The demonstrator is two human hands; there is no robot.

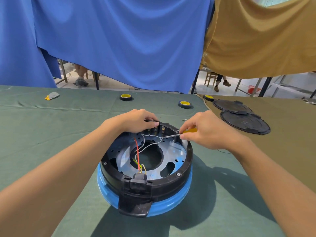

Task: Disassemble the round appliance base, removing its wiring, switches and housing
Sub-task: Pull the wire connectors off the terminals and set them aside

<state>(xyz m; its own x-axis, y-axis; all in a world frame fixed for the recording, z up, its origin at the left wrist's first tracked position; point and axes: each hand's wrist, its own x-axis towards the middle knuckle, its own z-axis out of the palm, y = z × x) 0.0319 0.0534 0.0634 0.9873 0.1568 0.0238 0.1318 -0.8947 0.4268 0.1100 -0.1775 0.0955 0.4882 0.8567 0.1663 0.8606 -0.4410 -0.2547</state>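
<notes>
The round appliance base, black-rimmed with a blue lower body, lies upside down on the green cloth in front of me. Inside it, white wires and a red wire run from the far switch block over a silvery plate to a black socket at the near rim. My left hand grips the far rim by the switch block. My right hand holds a yellow-handled screwdriver, with its metal tip pointing left at the switch terminals.
Two black round covers lie on the brown cloth to the right. Three tape rolls sit near the far table edge, and a grey and yellow scrap at far left. Blue and brown cloths hang behind.
</notes>
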